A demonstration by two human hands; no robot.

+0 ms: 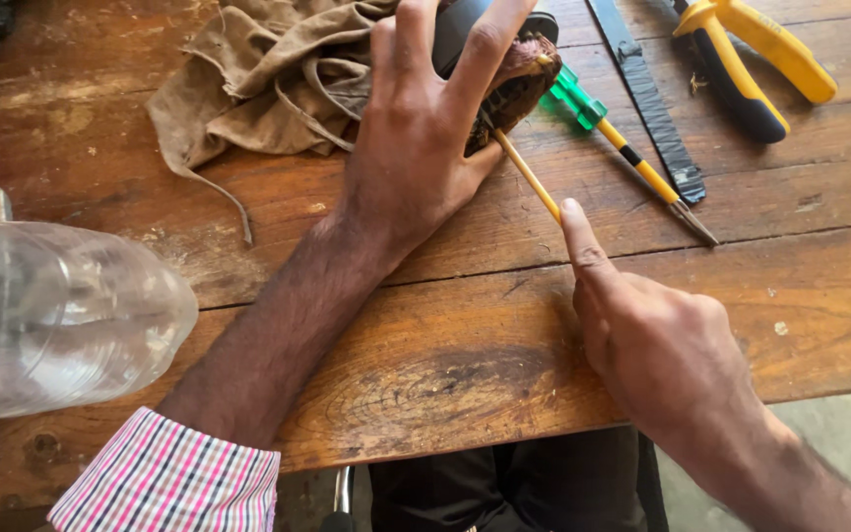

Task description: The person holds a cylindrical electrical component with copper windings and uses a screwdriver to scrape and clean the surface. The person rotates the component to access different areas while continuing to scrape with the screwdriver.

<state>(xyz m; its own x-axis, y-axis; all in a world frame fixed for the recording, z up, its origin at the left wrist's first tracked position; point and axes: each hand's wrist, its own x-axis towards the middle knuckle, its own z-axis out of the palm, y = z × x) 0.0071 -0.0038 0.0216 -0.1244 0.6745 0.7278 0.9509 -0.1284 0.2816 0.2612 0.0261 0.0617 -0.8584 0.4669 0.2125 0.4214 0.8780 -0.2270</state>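
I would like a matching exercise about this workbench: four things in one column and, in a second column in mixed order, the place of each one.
Things:
1. clear plastic bottle
2. yellow-handled pliers
3. tan cloth
4. thin yellow rod

Places:
A. at the top right corner of the wooden table
B. lying on its side at the left edge
C. between the left hand and the right hand, touched by the right forefinger
D. crumpled at the top, left of the left hand

Pairs: 1-B, 2-A, 3-D, 4-C
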